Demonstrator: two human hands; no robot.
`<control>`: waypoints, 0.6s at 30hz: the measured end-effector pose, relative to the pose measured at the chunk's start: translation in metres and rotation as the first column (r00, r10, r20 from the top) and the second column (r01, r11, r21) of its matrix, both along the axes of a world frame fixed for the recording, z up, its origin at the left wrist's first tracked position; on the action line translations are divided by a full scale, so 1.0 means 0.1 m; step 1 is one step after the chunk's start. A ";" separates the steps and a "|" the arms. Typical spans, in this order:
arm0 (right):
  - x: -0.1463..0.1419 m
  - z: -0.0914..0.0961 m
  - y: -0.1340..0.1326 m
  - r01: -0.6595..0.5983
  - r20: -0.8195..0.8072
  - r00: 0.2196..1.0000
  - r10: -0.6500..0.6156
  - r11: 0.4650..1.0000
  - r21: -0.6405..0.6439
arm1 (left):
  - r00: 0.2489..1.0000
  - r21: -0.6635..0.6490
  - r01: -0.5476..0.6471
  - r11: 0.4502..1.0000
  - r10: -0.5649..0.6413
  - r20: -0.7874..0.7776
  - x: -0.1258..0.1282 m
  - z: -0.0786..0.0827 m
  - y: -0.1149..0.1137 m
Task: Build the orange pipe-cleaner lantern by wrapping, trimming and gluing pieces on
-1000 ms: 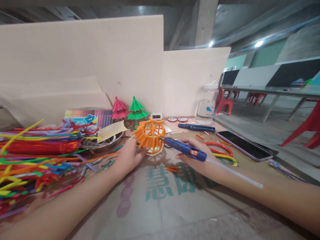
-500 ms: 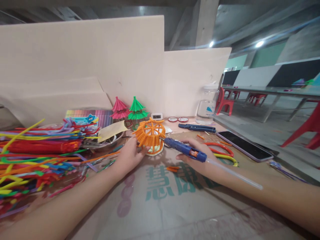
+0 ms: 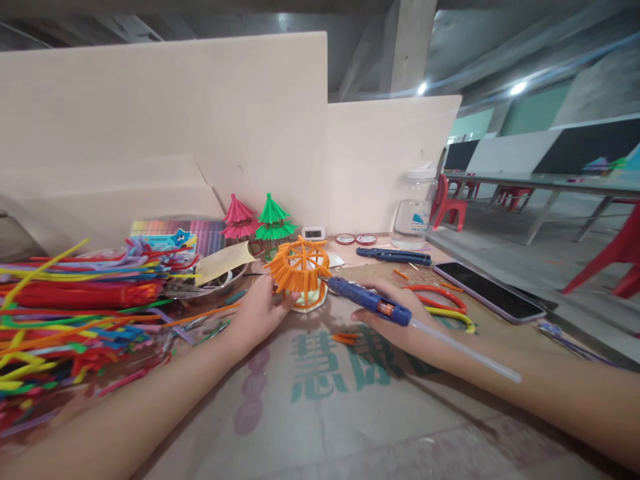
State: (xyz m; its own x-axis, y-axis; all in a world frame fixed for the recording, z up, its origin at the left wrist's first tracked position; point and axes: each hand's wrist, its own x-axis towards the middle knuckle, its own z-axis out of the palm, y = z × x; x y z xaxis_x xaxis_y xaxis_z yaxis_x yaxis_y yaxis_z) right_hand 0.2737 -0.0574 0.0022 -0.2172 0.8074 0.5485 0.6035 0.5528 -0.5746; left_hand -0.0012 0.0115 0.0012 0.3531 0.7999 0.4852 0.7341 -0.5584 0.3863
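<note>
An orange pipe-cleaner dome (image 3: 299, 265) sits on a pale base at the middle of the cardboard-covered table. My left hand (image 3: 257, 312) rests against its left side, fingers curled onto it. In my right hand (image 3: 395, 320) is a blue hot glue gun (image 3: 367, 300), gripped with its nozzle aimed at the dome's right edge. A clear glue stick (image 3: 465, 350) sticks out of the gun's back over my forearm.
A heap of coloured pipe cleaners (image 3: 70, 313) fills the left. Pink and green paper pagodas (image 3: 255, 223) stand behind the dome. Blue pliers (image 3: 395, 255), red-and-yellow-handled pliers (image 3: 445, 303), a phone (image 3: 487, 290) and a plastic bottle (image 3: 413, 213) lie to the right. Boards wall the back.
The glue gun has dipped a little lower and closer to the dome's base. My left hand stays put on the dome.
</note>
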 end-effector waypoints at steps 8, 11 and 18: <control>0.00 -0.01 0.01 0.004 0.005 1.000 -0.004 1.000 -0.018 | 1.000 -0.002 -0.002 1.000 0.002 0.006 0.00 0.00 -0.01; 0.00 -0.01 0.02 0.007 0.018 1.000 -0.006 0.999 -0.036 | 1.000 -0.007 -0.011 1.000 0.011 0.005 0.00 0.00 -0.01; -0.01 0.00 0.01 -0.044 -0.005 0.999 0.044 0.998 -0.043 | 1.000 -0.009 0.010 1.000 -0.010 0.028 -0.01 -0.01 0.01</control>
State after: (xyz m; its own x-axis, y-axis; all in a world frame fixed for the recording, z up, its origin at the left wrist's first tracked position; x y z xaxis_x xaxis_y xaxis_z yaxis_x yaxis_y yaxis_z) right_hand 0.2727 -0.0566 0.0021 -0.2512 0.8202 0.5140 0.5766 0.5533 -0.6011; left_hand -0.0018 0.0126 -0.0002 0.3477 0.8008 0.4877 0.7175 -0.5621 0.4113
